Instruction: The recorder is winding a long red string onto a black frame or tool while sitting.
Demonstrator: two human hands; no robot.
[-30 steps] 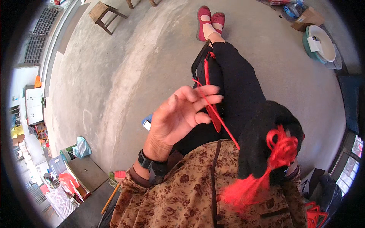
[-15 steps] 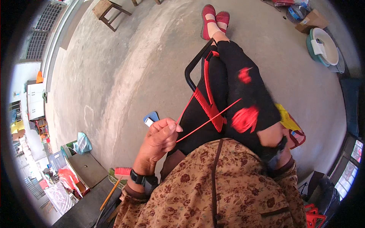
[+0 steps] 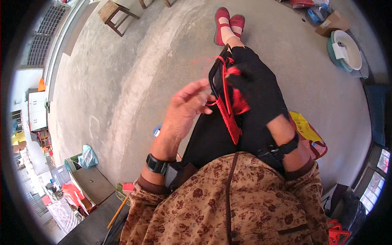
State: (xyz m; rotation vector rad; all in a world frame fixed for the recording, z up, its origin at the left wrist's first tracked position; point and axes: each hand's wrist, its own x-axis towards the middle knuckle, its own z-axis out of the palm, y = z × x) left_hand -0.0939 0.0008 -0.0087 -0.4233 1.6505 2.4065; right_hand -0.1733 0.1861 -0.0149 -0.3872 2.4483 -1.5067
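A black bent frame (image 3: 211, 77) lies along my lap, with red cord (image 3: 229, 130) wound closely round its lower part. My left hand (image 3: 188, 107) is bare and beside the frame's left side. Its thumb and fingers curl about a short red strand at the wound edge. On the frame's other side, my right hand (image 3: 254, 87) seems to wear a black glove with red patches and blends into my black trousers (image 3: 265, 67). Motion smears its fingers, so its grip is hidden. A thin loose red strand shows, blurred, near the frame's far end.
A wooden stool (image 3: 109, 13) stands far left on the concrete floor (image 3: 163, 53). At the right are basins (image 3: 347, 49) and a cardboard box (image 3: 332, 23). A yellow and red bag (image 3: 306, 126) lies beside my right forearm. A red-headed brush (image 3: 127, 188) is by my left elbow.
My left hand has moved forward from near my lap to the frame's edge. My right hand has come left and forward against the frame. The long taut strand between them no longer shows.
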